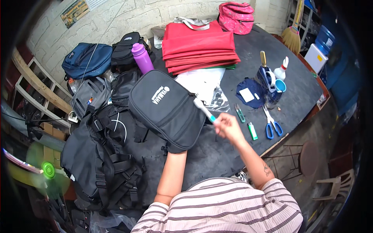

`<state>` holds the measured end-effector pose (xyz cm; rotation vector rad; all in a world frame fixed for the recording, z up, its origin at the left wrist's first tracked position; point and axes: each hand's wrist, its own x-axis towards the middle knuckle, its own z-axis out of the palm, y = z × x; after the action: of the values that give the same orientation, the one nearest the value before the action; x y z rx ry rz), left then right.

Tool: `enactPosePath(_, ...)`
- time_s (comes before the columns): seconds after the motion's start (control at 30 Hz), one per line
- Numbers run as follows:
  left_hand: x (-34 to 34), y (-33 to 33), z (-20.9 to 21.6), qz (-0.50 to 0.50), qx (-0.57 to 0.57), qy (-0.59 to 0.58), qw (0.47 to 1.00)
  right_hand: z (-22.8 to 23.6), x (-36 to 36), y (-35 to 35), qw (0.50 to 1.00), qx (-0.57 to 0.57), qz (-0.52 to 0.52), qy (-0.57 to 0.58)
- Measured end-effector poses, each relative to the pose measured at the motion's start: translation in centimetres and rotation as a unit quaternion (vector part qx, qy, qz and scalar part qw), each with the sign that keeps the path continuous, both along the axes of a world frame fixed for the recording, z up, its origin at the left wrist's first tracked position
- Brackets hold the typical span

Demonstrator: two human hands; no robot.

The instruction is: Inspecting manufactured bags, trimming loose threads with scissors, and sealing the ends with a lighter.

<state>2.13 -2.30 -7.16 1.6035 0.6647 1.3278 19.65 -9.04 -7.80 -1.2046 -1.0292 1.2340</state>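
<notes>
A black backpack (161, 101) with white lettering on its front is tilted up over the table in front of me. My left forearm (173, 171) reaches up to its lower end, and the bag hides my left hand and its fingers. My right hand (227, 127) is closed around the teal end of a slim white-and-teal brush-like tool (206, 110). The tool's thick white end points up and left, next to the zipper edge on the bag's right side.
To the left lie more black bags (103, 155), a blue backpack (86, 60) and a purple bottle (142, 58). Folded red fabric (200, 46) is stacked behind. On the right are blue-handled scissors (274, 130), green thread snips (239, 113) and a green lighter (252, 131). A fan (48, 170) spins at lower left.
</notes>
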Motion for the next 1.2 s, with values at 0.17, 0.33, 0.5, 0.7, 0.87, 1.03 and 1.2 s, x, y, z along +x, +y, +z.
enactPosePath(0.17, -0.4, -0.3, -2.3, 0.066, 0.007, 0.056, 0.996, 3.2, -2.5, -1.3, 0.996, 0.009, 0.087, -0.017)
enactPosePath(0.33, -1.7, 1.7, -4.3, -0.041, -0.041, 0.249, 0.967, 4.1, -2.4, 0.2, 0.955, 0.223, 0.061, -0.189)
enactPosePath(0.5, -1.7, 0.6, -4.6, -0.037, -0.078, 0.096, 0.992, 4.9, 1.9, 2.2, 0.962, 0.089, 0.053, -0.254)
enactPosePath(0.7, -0.6, 0.2, -5.4, -0.042, -0.127, -0.092, 0.987, 5.5, 0.3, 0.9, 0.979, -0.018, 0.072, -0.191)
enactPosePath(0.87, -2.2, 1.0, -6.3, -0.072, -0.190, -0.239, 0.949, 1.8, 7.1, 1.7, 0.926, -0.015, -0.230, -0.300)
enactPosePath(1.03, -0.8, 0.2, -7.4, -0.089, -0.249, -0.382, 0.885, -5.5, 12.8, -1.4, 0.836, -0.056, -0.350, -0.420)
enactPosePath(1.2, -1.6, -3.7, -12.2, -0.117, -0.315, -0.294, 0.895, -6.8, 11.9, -3.2, 0.662, 0.014, -0.439, -0.607)
